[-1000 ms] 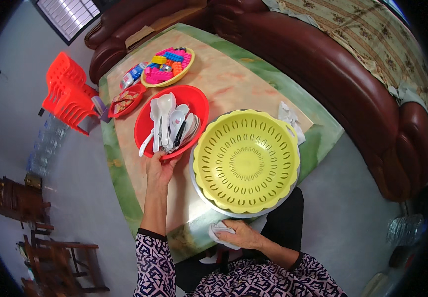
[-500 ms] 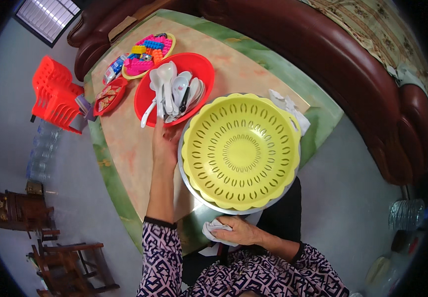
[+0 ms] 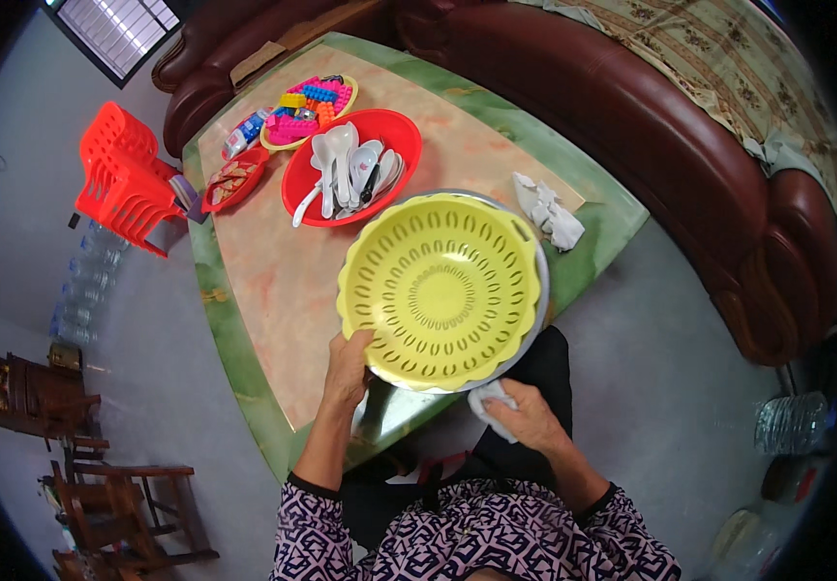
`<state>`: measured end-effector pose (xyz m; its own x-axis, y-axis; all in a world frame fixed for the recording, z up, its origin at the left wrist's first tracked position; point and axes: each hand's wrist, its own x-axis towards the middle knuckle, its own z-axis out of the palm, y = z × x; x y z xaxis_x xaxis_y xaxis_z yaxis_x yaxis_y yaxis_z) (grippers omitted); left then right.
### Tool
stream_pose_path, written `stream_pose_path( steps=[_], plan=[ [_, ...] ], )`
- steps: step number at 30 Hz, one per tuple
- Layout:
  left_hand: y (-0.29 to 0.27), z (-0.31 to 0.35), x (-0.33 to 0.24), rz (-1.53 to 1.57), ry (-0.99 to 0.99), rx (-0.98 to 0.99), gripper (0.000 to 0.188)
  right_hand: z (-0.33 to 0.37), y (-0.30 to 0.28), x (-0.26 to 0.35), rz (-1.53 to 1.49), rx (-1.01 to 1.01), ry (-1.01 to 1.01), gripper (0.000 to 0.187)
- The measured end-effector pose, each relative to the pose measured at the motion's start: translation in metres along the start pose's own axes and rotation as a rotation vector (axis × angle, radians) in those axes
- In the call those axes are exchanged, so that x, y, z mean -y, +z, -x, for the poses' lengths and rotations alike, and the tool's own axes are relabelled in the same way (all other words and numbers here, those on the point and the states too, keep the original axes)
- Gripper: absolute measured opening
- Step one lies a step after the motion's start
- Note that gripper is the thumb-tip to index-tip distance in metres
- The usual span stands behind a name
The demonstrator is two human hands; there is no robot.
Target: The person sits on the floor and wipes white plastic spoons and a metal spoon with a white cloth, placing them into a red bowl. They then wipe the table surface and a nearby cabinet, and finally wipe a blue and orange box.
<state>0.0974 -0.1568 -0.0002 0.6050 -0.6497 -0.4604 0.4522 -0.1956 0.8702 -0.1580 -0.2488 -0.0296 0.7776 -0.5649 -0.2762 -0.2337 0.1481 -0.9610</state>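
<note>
A yellow colander (image 3: 441,296) with a scalloped rim and rows of slots sits in a silver metal basin (image 3: 542,290), of which only the edge shows. My left hand (image 3: 346,373) grips the colander's near left rim, thumb over the inside. In my right hand (image 3: 527,416) is a bunched white cloth (image 3: 489,411), close to the near edge of the basin. Farther off, a red bowl (image 3: 409,131) holds several white spoons (image 3: 341,155) and one with a black handle.
The green-bordered marble table (image 3: 263,320) carries a yellow basket of toy bricks (image 3: 317,102), a small red basket of packets (image 3: 234,181) and crumpled white tissue (image 3: 549,211). A brown leather sofa (image 3: 573,107) runs behind. Red stacked chairs (image 3: 128,179) stand at left.
My left hand has come back from beside the red bowl and taken hold of the colander rim. The colander has shifted left. My right hand with the cloth has moved right and up.
</note>
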Motion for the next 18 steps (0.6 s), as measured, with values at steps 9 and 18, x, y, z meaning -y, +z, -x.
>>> stream_pose_path(
  steps=[9, 18],
  plan=[
    [-0.052, 0.062, 0.008, 0.138, 0.09, -0.303, 0.033, -0.008, -0.025, 0.032, -0.032, -0.266, 0.025, 0.014],
    [-0.089, 0.08, -0.001, 0.319, 0.204, -0.49, 0.036, -0.048, -0.003, 0.041, 0.222, -0.341, -0.35, 0.023]
  ],
)
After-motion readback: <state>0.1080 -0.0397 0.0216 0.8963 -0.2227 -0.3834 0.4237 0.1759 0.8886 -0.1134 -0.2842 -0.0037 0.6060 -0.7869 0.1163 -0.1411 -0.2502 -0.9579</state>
